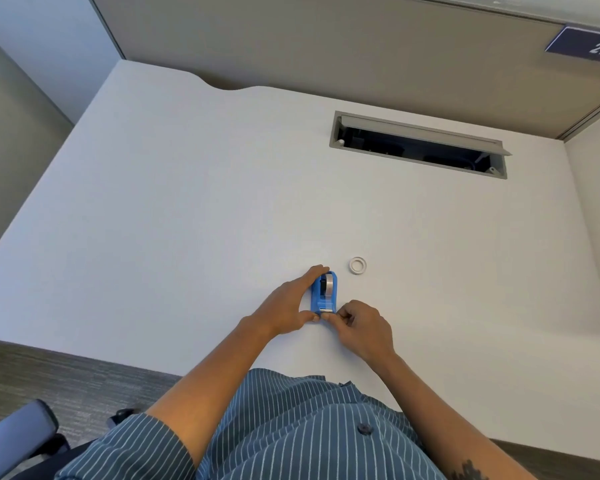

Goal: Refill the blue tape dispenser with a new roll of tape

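Observation:
The blue tape dispenser (323,299) stands on the white desk (187,202) with a roll of tape (329,284) seated in it. My left hand (288,303) wraps the dispenser's left side, fingertips at its far end and thumb at its near end. My right hand (357,323) pinches at the near end by the metal cutter, thumb and forefinger together; what lies between them is too small to tell. A white empty tape core (357,265) lies flat on the desk just beyond and to the right of the dispenser.
An open cable hatch (418,145) is sunk into the desk at the back right. Grey partition walls (326,46) close off the back and sides. A chair armrest (18,427) shows at the lower left, off the desk's front edge.

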Motion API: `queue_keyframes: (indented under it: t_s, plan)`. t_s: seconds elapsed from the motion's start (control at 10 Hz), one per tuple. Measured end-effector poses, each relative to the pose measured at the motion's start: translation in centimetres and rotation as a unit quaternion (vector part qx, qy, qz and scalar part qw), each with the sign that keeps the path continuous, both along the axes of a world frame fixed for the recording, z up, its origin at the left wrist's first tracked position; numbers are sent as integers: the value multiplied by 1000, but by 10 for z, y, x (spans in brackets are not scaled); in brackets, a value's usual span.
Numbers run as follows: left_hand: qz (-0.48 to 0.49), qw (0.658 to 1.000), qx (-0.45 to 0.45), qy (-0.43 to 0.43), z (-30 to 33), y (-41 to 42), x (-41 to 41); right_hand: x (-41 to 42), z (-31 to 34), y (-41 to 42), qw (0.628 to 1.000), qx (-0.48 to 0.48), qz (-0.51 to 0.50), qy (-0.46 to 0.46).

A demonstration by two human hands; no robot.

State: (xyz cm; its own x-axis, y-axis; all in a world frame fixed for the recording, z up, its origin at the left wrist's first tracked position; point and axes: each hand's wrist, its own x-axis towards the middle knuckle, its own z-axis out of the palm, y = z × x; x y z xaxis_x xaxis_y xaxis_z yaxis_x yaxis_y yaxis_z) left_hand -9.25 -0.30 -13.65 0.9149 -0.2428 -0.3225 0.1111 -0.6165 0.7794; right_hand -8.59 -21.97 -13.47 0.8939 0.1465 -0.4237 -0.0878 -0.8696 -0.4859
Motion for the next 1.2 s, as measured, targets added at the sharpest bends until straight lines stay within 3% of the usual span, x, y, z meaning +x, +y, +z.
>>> queue_keyframes:
  t_s: [0.5,0.7,0.9,1.1,1.2]
  plan:
    - [20,999,41,20,8,-7,-3,8,14,4,997,21,-47,62]
    - [29,997,47,53,12,-12,-8,13,10,-24,980,177,-39,87]
    - [46,995,90,-4,17,-8,-7,18,10,-66,982,172,8,-77]
    - [65,978,174,-93,29,-3,20,52,26,-101,964,52,34,-259]
    - [106,956,216,-166,43,-7,36,70,43,-108,956,31,39,-289]
